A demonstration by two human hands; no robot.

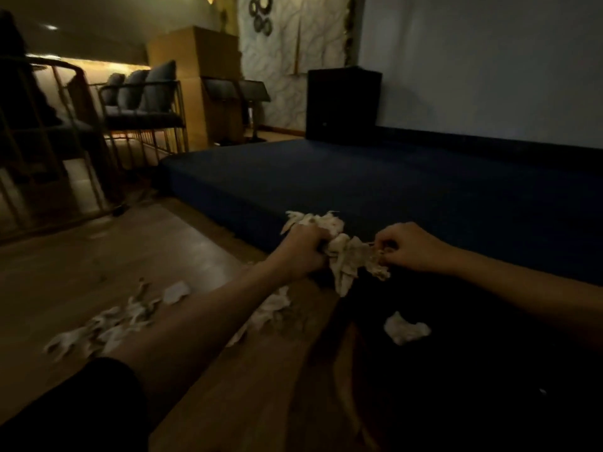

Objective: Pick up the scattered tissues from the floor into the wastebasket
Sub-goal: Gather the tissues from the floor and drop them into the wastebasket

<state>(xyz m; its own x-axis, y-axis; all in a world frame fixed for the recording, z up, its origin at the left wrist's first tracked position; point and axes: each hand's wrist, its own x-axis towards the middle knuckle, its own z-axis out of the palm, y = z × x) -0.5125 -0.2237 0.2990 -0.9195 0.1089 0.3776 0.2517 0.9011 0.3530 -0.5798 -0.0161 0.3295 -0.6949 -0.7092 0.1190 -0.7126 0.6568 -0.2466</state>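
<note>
My left hand (301, 252) is shut on a crumpled bunch of white tissues (339, 252), held above the floor at the centre. My right hand (411, 247) pinches a torn piece at the bunch's right side. Below both hands a large dark shape with a curved edge, which looks like the wastebasket (456, 370), fills the lower right; one crumpled tissue (406, 327) lies in it. More torn tissues (107, 327) lie scattered on the wooden floor at the left. Another tissue piece (270, 308) shows just under my left forearm.
A low dark blue platform (375, 184) spans the middle and right, with a black box (342, 104) at its back. Metal-framed chairs (146, 112) with cushions stand at the left. The room is dim.
</note>
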